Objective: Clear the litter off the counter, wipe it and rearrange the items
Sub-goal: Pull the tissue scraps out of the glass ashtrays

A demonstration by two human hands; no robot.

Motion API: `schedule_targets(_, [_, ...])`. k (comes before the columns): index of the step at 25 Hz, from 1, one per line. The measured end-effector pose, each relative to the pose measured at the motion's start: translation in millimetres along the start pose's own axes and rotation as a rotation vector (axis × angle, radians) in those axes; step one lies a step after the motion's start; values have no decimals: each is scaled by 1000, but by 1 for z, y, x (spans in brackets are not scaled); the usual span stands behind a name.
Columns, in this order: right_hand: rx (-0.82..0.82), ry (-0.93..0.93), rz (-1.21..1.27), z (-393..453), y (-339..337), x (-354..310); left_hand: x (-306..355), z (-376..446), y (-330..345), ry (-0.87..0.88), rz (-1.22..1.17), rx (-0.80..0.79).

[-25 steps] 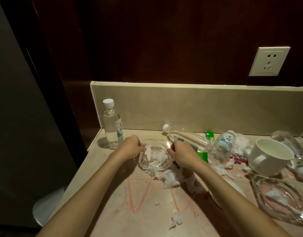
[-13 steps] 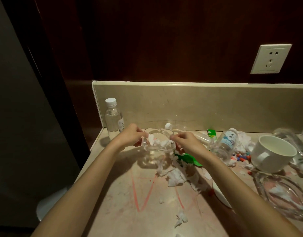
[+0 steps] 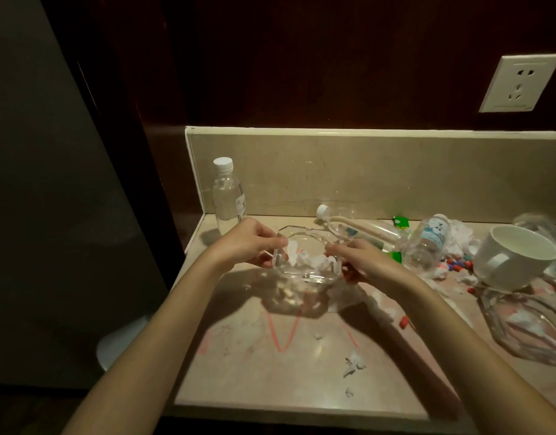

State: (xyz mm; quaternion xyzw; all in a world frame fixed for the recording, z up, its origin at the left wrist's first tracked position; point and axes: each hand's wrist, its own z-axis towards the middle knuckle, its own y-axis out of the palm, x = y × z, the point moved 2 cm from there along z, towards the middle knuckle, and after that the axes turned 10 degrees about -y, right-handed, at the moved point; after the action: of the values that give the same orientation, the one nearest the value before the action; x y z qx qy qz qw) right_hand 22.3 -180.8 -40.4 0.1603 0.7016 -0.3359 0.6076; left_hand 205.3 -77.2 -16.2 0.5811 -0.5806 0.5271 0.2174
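Head view | both hands, left hand point(image 3: 248, 246) and right hand point(image 3: 361, 262), grip glass ashtray point(image 3: 305, 265) | rim up, level

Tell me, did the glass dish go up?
Yes. The glass dish, held by both hands, has risen off the counter; its shadow now lies below it.

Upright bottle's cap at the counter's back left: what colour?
White, on the upright bottle's cap, clearest in the head view.
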Motion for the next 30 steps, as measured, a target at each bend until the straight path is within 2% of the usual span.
schedule_targets(2, [-8,-1,-88,-13,12,1,-9,-11,-1,-23,16,-21])
schedule_targets(5, [-38,0,-75,-37,31,2,-28,-35,-4,-51,21,-31])
schedule_targets(8, [-145,-2,-105,-69,49,-2,-46,-71,-2,-79,19,-54])
schedule_targets(16, [-299,-3,6,-174,108,1,-112,-199,21,-159,-50,-24])
schedule_targets(23, [-523,65,91,-243,197,57,-211,-285,30,-316,-22,3])
schedule_targets(30, [-615,82,24,-260,288,141,-339,-302,42,-471,-155,86])
